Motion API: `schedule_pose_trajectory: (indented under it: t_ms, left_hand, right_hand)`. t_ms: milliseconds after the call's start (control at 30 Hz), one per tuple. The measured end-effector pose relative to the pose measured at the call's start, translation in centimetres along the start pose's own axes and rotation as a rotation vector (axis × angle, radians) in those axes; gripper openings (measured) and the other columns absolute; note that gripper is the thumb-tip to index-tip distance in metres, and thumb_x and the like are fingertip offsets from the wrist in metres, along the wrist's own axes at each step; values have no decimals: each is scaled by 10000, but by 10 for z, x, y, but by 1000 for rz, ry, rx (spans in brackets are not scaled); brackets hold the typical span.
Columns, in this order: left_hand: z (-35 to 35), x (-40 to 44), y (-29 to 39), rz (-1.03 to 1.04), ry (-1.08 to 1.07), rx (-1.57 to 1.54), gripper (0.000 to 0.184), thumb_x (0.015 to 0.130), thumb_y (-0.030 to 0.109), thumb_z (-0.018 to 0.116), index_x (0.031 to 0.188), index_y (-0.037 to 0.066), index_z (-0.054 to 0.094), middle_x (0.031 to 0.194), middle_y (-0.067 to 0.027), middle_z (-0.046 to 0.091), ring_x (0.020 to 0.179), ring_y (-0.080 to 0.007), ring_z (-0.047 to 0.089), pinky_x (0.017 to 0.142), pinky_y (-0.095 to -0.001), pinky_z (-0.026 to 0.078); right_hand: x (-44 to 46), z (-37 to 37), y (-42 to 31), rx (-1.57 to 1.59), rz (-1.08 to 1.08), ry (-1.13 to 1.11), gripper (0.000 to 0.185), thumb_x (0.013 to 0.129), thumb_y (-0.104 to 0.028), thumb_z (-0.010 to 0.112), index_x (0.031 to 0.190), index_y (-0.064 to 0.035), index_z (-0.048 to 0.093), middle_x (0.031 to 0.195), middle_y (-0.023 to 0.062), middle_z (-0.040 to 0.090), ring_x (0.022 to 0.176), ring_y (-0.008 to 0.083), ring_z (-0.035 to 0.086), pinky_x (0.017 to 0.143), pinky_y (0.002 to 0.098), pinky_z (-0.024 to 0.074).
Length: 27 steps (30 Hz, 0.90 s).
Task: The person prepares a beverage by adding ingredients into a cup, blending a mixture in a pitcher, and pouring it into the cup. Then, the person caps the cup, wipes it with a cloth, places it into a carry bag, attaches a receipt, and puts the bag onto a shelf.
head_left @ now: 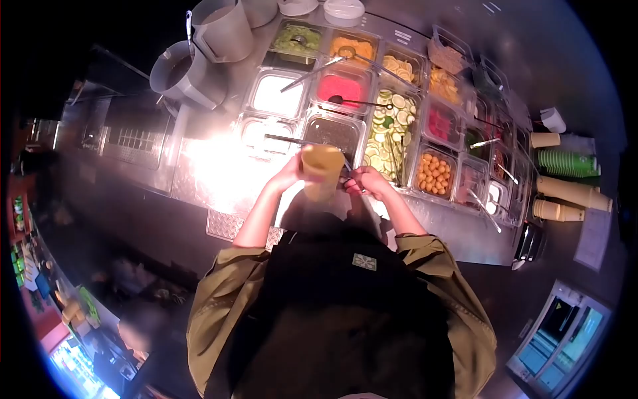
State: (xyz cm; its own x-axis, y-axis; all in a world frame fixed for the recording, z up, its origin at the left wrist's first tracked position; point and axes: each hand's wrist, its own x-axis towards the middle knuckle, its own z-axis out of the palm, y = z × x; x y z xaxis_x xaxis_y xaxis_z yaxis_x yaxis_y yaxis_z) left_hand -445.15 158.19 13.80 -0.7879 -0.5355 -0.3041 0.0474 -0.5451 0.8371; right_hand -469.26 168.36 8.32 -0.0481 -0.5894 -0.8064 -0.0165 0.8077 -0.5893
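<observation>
My left hand is wrapped round a tan paper cup, held in front of my apron at the counter's near edge. To the cup's right, my right hand has its fingers curled together; a thin dark piece shows at the fingertips, too small to name. Just beyond the cup is a clear tub of dark, grainy food. A dark utensil handle reaches across toward that tub from the left. Sliced limes and lemons fill the long tub beyond my right hand.
Tubs of pink, white and green food stand farther back. Orange balls fill a tub at right. Large pitchers stand back left. Stacked cups lie at the right end. Another person is at lower left.
</observation>
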Motion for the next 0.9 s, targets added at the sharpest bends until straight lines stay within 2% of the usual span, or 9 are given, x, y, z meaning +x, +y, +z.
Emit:
schedule_pose_trajectory:
  t_ms: [33, 133, 233, 367, 400, 500, 700, 800, 900]
  left_hand:
    - [-3, 15, 1, 95, 35, 159, 737, 636, -47, 715, 1305, 48, 420, 1216, -58, 528, 1146, -180, 488, 999, -352, 392]
    - [-3, 43, 31, 201, 121, 169, 741, 617, 69, 797, 1263, 47, 433, 1154, -62, 557, 1097, -183, 523, 970, -331, 410]
    - [-21, 64, 44, 298, 192, 264, 763, 618, 114, 814, 1267, 32, 421, 1163, -87, 557, 1104, -186, 522, 979, -326, 399]
    - [-31, 41, 56, 389, 333, 216, 765, 623, 123, 818, 1263, 19, 413, 1163, -98, 557, 1104, -200, 529, 983, -336, 395]
    - [-31, 29, 58, 410, 368, 245, 762, 618, 95, 816, 1263, 31, 415, 1162, -98, 557, 1100, -202, 534, 971, -336, 412]
    - [-6, -15, 55, 435, 421, 179, 750, 617, 65, 806, 1260, 48, 420, 1163, -91, 558, 1091, -200, 540, 948, -330, 436]
    - [22, -59, -2, 334, 729, 537, 815, 592, 94, 828, 1273, 26, 387, 1090, -102, 577, 1024, -199, 559, 891, -314, 462]
    - [37, -63, -9, 291, 730, 593, 787, 568, 94, 836, 1236, 30, 424, 1084, -97, 582, 1004, -183, 564, 879, -308, 464]
    - [34, -60, -21, 263, 610, 643, 731, 557, 158, 839, 1186, 33, 488, 1085, -94, 588, 992, -193, 577, 874, -320, 467]
  right_hand:
    - [-2, 1, 3, 170, 32, 23, 179, 893, -183, 528, 786, -58, 599, 675, 24, 627, 546, 114, 585, 469, 250, 450]
    - [13, 2, 22, -300, -470, 360, 139, 871, -136, 536, 780, -60, 607, 692, 55, 645, 591, 193, 617, 525, 309, 474]
    - [-53, 19, -27, -963, -584, 770, 121, 843, -149, 560, 776, -66, 616, 725, 101, 645, 656, 281, 622, 589, 377, 484]
    - [-49, 16, -18, -1117, -830, 757, 77, 760, -107, 550, 707, -58, 577, 696, 124, 607, 656, 297, 623, 576, 412, 496]
    - [-43, 16, -13, -1056, -721, 747, 132, 828, -181, 563, 796, -93, 655, 733, 125, 629, 718, 310, 626, 613, 414, 484]
    - [-60, 21, -21, -749, -497, 771, 154, 824, -205, 576, 844, -104, 690, 738, 130, 645, 716, 321, 629, 621, 407, 485]
    - [-80, 9, -14, -576, -577, 834, 168, 806, -235, 631, 888, -112, 710, 732, 141, 649, 696, 316, 634, 635, 385, 478]
    - [-75, -3, -4, -464, -537, 817, 166, 800, -227, 624, 868, -104, 713, 736, 150, 650, 710, 334, 632, 651, 396, 483]
    - [-74, -7, 2, -487, -464, 829, 187, 801, -249, 657, 906, -105, 715, 758, 128, 669, 711, 271, 656, 650, 352, 485]
